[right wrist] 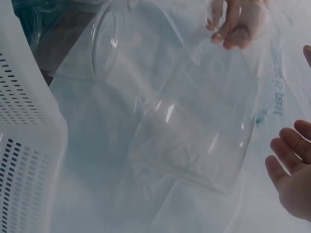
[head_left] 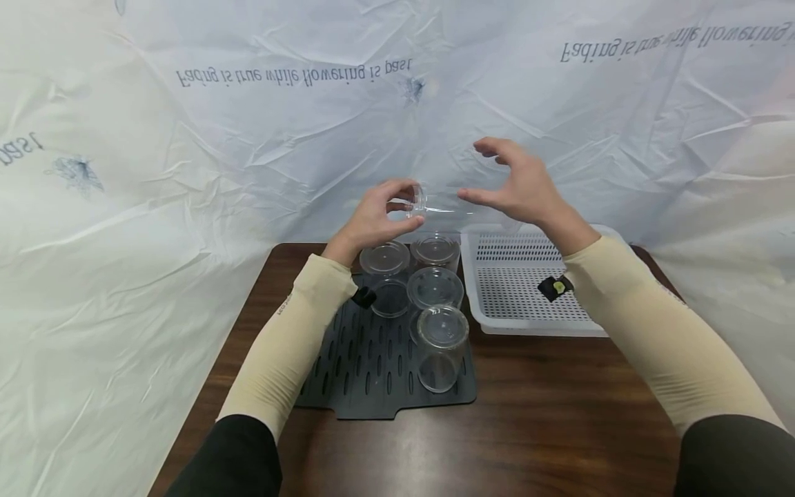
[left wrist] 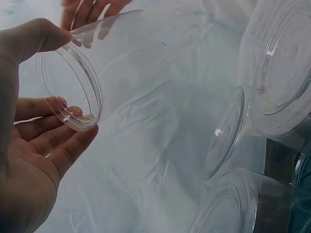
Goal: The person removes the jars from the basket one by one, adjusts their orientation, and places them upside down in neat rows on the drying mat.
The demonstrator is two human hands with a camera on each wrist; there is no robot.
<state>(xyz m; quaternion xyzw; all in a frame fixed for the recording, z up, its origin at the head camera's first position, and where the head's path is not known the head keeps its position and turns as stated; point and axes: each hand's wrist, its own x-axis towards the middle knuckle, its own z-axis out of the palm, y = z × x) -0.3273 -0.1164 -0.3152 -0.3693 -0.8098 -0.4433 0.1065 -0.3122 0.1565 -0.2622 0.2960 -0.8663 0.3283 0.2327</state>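
My left hand (head_left: 384,215) grips a clear, transparent jar (head_left: 450,207) by its threaded mouth, thumb on one side and fingers on the other. The jar lies sideways in the air, its body pointing right, above the back of the table. In the left wrist view the ridged rim (left wrist: 95,85) shows between thumb and fingers. My right hand (head_left: 524,183) is spread around the jar's far half with fingers extended. From the right wrist view, a gap separates the right fingers (right wrist: 291,150) from the jar's bottom end (right wrist: 194,155).
Several more clear jars (head_left: 439,359) stand in a cluster on a black slotted drying mat (head_left: 369,393). Right of them, a white perforated basket (head_left: 470,283) sits on the brown wooden table (head_left: 528,428). A white printed plastic sheet (head_left: 298,131) hangs behind.
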